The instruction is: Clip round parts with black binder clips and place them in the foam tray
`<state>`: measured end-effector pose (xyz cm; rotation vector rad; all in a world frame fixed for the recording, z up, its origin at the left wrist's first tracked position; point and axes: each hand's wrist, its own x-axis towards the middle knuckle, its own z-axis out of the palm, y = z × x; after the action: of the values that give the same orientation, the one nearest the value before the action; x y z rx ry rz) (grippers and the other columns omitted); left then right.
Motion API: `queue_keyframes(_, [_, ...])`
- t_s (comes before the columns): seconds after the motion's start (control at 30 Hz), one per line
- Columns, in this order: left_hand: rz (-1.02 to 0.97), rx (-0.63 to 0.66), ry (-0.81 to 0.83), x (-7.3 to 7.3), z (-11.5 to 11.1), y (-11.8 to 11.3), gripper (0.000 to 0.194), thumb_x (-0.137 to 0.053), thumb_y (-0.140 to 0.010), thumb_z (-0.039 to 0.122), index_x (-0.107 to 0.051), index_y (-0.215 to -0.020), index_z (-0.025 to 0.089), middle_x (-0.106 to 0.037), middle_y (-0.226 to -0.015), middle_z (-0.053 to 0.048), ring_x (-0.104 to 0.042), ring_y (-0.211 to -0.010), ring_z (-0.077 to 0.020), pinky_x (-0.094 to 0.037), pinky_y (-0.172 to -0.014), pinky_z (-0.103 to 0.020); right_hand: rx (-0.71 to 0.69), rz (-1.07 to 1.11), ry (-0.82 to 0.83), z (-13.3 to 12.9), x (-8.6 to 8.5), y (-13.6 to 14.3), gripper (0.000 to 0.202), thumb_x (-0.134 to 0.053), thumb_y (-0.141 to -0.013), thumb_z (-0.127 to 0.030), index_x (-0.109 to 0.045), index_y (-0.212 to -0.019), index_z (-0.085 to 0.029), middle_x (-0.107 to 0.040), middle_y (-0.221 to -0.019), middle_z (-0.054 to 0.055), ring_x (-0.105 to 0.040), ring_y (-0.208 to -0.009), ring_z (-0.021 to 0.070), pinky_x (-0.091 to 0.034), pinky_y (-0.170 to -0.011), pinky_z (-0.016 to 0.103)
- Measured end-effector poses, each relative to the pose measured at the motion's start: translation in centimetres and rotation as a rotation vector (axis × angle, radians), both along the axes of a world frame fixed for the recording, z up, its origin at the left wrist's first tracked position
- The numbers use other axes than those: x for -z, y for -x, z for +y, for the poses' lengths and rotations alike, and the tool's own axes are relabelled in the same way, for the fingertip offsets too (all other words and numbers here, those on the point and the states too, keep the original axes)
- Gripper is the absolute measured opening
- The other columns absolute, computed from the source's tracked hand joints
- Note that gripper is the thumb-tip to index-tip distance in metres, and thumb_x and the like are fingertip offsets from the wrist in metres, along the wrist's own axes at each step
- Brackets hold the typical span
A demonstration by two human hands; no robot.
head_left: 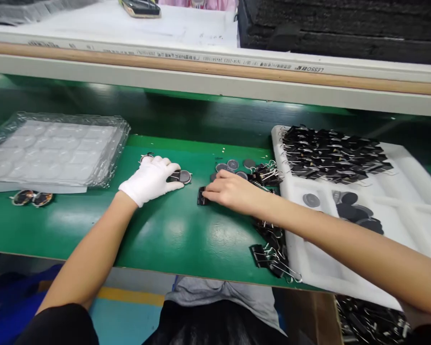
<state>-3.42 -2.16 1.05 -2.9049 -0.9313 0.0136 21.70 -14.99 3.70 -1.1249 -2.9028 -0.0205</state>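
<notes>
My left hand (152, 178), in a white glove, is closed on a small assembly of round dark discs (184, 177) on the green table; one disc shows past my fingertips. Part of the same or another piece peeks out behind the glove. My right hand (230, 191), bare, pinches a black binder clip (202, 196) against the table, just right of the left hand. Behind the right hand lie several grey discs (232, 165). Loose black clips with wire handles (269, 173) are beside them, and more clips (260, 256) lie below the right forearm.
A stack of clear plastic trays (53, 151) stands at the left, with a pair of round brown-patterned pieces (32, 198) before it. At the right, a white compartment tray (294, 191) holds rows of clips and dark discs. A shelf edge (215, 72) crosses behind.
</notes>
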Motion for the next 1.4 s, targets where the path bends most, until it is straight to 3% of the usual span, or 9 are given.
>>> queue_keyframes(0.1, [-0.006, -0.005, 0.017, -0.2, 0.0, -0.1, 0.048, -0.060, -0.095, 0.061, -0.068, -0.121, 0.022, -0.069, -0.117, -0.012, -0.062, -0.109, -0.0339, -0.042, -0.093, -0.047, 0.022, 0.078, 0.138, 4.1, 0.2, -0.2, 0.026, -0.054, -0.093, -0.002, -0.072, -0.103, -0.018, -0.074, -0.098, 0.008, -0.061, -0.081, 0.0192, -0.037, -0.082, 0.036])
queue_keyframes(0.27, [0.001, -0.020, 0.028, -0.7, -0.2, 0.1, 0.046, -0.061, -0.094, 0.061, -0.067, -0.118, 0.022, -0.069, -0.115, -0.012, -0.063, -0.106, -0.0321, -0.043, -0.091, -0.045, 0.360, 0.226, 0.241, 6.5, 0.4, -0.1, 0.049, -0.049, -0.077, 0.003, -0.061, -0.117, -0.021, -0.069, -0.117, 0.010, -0.060, -0.100, 0.0254, -0.040, -0.087, 0.037])
queue_keyframes(0.43, [0.024, -0.002, -0.010, -0.9, -0.4, -0.1, 0.047, -0.059, -0.094, 0.063, -0.067, -0.107, 0.019, -0.068, -0.107, -0.013, -0.063, -0.103, -0.0337, -0.043, -0.091, -0.046, 0.617, 0.519, 0.165, 7.1, 1.2, 3.9, 0.030, -0.037, -0.099, -0.019, -0.056, -0.123, -0.018, -0.064, -0.126, 0.016, -0.055, -0.120, 0.0324, -0.039, -0.101, 0.049])
queue_keyframes(0.53, [0.025, -0.008, -0.012, -0.9, -0.3, -0.2, 0.046, -0.060, -0.093, 0.062, -0.067, -0.103, 0.017, -0.068, -0.103, -0.014, -0.064, -0.101, -0.0350, -0.044, -0.089, -0.047, 0.731, 0.495, 0.092, 8.1, 2.1, 6.1, 0.037, -0.034, -0.108, -0.038, -0.057, -0.128, -0.017, -0.060, -0.135, 0.020, -0.045, -0.132, 0.0366, -0.034, -0.108, 0.056])
queue_keyframes(0.73, [-0.001, 0.018, 0.008, -0.5, 0.2, -0.3, 0.045, -0.059, -0.093, 0.058, -0.069, -0.109, 0.017, -0.070, -0.104, -0.015, -0.065, -0.098, -0.0354, -0.045, -0.088, -0.048, 0.748, 0.437, 0.178, 9.2, 3.6, 6.0, 0.060, -0.028, -0.110, -0.057, -0.050, -0.146, -0.015, -0.049, -0.148, 0.022, -0.036, -0.141, 0.0363, -0.032, -0.113, 0.057])
queue_keyframes(0.9, [0.022, 0.030, 0.046, -1.2, -0.3, -0.1, 0.044, -0.057, -0.095, 0.057, -0.071, -0.109, 0.018, -0.071, -0.105, -0.013, -0.067, -0.098, -0.0319, -0.045, -0.084, -0.042, 0.769, 0.478, 0.147, 8.7, 4.0, 5.4, 0.063, -0.026, -0.109, -0.056, -0.047, -0.151, -0.015, -0.040, -0.156, 0.022, -0.026, -0.150, 0.0365, -0.024, -0.121, 0.058])
queue_keyframes(1.07, [0.009, 0.032, 0.197, -2.0, -1.1, -0.2, 0.039, -0.063, -0.091, 0.055, -0.072, -0.108, 0.020, -0.071, -0.099, -0.007, -0.068, -0.093, -0.0258, -0.045, -0.080, -0.036, 0.747, 0.531, 0.149, 8.8, 5.0, 4.9, 0.065, -0.018, -0.108, -0.054, -0.049, -0.150, -0.015, -0.046, -0.148, 0.021, -0.034, -0.145, 0.0358, -0.026, -0.122, 0.055])
queue_keyframes(1.4, [-0.008, 0.028, 0.172, -1.3, -2.8, -1.6, 0.047, -0.061, -0.091, 0.061, -0.069, -0.105, 0.017, -0.070, -0.098, -0.009, -0.069, -0.090, -0.0284, -0.043, -0.077, -0.037, 0.797, 0.624, 0.138, 9.0, 6.3, 4.3, 0.074, -0.004, -0.106, -0.061, -0.056, -0.140, -0.020, -0.052, -0.137, 0.018, -0.042, -0.137, 0.0338, -0.030, -0.118, 0.057])
